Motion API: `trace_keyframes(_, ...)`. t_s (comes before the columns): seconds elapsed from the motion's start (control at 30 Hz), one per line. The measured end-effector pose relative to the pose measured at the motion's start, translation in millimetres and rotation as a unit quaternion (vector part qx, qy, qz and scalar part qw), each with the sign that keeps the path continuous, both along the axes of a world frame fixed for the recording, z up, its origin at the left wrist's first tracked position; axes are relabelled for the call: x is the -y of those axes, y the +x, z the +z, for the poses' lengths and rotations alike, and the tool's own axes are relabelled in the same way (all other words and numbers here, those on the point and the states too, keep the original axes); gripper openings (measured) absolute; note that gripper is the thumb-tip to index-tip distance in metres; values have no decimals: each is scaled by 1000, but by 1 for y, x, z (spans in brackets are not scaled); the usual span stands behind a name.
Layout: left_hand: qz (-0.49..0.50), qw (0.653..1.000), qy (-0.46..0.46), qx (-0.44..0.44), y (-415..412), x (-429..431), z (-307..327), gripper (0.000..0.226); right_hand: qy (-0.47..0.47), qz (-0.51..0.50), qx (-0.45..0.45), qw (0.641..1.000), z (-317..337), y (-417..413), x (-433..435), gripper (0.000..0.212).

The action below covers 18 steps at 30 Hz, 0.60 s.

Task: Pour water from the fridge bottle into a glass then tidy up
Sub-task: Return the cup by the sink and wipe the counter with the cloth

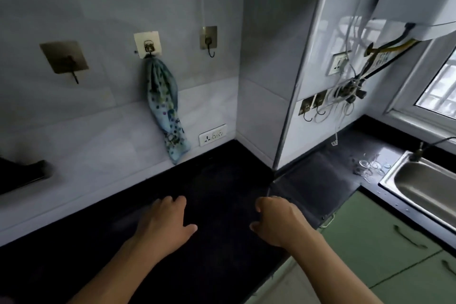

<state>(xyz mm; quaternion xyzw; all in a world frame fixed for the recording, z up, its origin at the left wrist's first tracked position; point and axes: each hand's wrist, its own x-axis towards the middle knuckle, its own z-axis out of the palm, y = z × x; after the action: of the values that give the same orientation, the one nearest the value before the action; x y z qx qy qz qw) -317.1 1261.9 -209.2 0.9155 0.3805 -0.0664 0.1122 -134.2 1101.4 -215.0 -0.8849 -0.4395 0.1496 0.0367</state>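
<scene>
My left hand (164, 221) hovers flat over the black counter (217, 180) with its fingers spread and nothing in it. My right hand (276, 222) is beside it, fingers curled loosely, holding nothing that I can see. No bottle or fridge is in view. Some clear glass items (369, 164) stand on the counter to the right, next to the sink; they are too faint to tell apart.
A steel sink (424, 187) with a tap lies at the right edge. A blue patterned cloth (164, 106) hangs from a wall hook. Wall sockets, hooks and loose cables line the tiles. Green cabinet doors (385, 242) are below.
</scene>
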Motion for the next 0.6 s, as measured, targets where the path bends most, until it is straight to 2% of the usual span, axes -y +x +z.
trace_keyframes(0.2,51,998,13,-38,31,-10,-11,51,-3,85,-13,996,-10,39,-54,34)
trace_keyframes(0.6,260,963,-11,-78,85,-6,-14,67,-26,280,-39,959,-21,116,-140,35)
